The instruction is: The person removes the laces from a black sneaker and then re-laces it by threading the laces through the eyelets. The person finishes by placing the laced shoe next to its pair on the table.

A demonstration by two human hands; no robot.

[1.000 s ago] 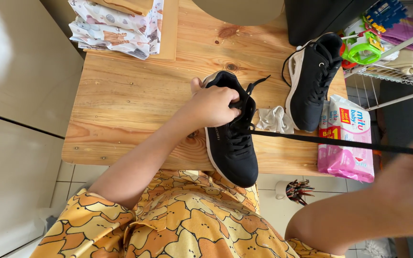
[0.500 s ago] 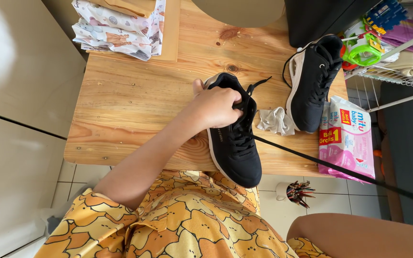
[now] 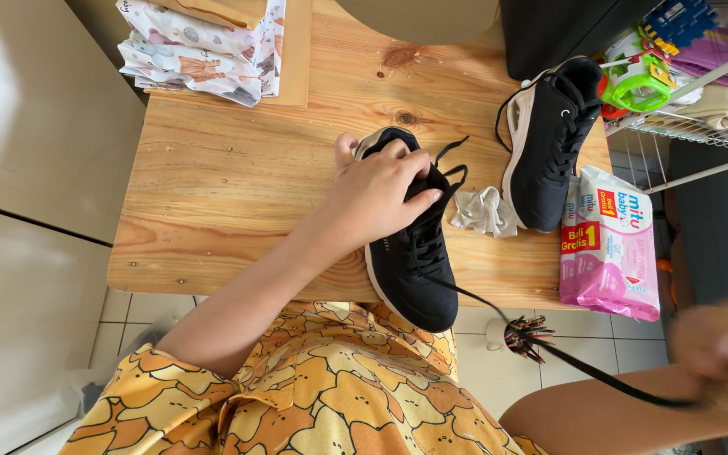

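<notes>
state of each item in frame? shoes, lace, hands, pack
near shoe: on its sole at table edge, toe overhanging, lace partly out
lace: taut, from near shoe to right hand
left hand: gripping near shoe's collar
right hand: blurred, closed on lace end
far shoe: on its side, laced
pink pack: flat, sealed
cloth: crumpled between shoes
</notes>
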